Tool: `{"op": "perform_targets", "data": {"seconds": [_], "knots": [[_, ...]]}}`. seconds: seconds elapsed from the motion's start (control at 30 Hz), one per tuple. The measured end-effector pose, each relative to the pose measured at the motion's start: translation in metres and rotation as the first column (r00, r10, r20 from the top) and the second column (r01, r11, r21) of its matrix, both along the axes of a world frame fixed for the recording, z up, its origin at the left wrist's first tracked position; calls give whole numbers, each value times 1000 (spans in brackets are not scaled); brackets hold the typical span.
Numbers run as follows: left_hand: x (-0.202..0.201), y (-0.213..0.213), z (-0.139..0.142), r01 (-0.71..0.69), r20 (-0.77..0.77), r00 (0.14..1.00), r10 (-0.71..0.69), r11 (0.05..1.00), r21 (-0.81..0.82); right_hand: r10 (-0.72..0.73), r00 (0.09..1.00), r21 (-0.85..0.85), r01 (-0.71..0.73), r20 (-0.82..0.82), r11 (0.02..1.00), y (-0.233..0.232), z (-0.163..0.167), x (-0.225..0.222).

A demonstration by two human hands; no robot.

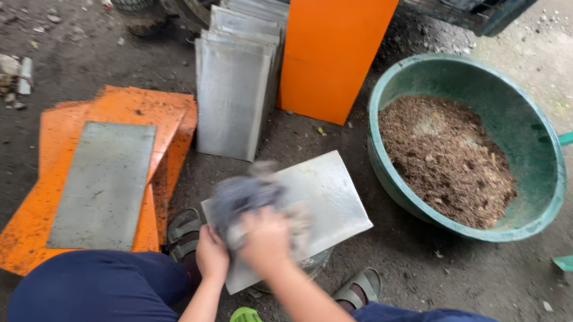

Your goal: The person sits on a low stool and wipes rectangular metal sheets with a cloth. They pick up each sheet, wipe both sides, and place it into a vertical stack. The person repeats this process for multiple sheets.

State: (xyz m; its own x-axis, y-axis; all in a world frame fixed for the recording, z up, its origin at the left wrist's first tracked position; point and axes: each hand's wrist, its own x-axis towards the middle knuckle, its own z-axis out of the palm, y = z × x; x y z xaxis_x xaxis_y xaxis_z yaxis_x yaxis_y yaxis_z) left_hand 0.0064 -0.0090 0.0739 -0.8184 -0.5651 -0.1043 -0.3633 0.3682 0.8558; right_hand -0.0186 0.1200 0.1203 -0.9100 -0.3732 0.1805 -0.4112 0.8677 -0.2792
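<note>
The right hand [266, 240] is closed on a crumpled grey rag [244, 199], blurred, pressing it onto a flat grey rectangular metal sheet [322, 194]. The left hand [212, 252] grips the sheet's near-left edge. The sheet's long axis runs from near-left to far-right, towards the green basin of brown husk [542, 152].
</note>
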Motion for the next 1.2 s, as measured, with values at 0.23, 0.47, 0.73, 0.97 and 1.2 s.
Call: {"op": "perform_targets", "data": {"seconds": [0.23, 0.47, 0.73, 0.97, 1.2], "knots": [[-5, 2, -12, -66, 136, 987, 87, 986, -150, -191, 979, 177, 201, -75, 964, 32, -25, -80], [-14, 7, -12, -75, 99, 991, 87, 990, -119, -568, 809, 240, 587, -147, 774, 134, -7, -120], [-7, 7, -6, 34, -340, 938, -66, 995, -98, -37, 997, 213, 51, -67, 976, 23, -47, 46], [-10, 5, 14, 18, 165, 986, 6, 989, -146, -687, 722, 362, 662, -77, 656, 216, -23, -19], [-22, 0, 8, -111, 64, 994, 92, 885, 453, -882, 461, 86, 879, 96, 469, 342, 12, -18]]}}
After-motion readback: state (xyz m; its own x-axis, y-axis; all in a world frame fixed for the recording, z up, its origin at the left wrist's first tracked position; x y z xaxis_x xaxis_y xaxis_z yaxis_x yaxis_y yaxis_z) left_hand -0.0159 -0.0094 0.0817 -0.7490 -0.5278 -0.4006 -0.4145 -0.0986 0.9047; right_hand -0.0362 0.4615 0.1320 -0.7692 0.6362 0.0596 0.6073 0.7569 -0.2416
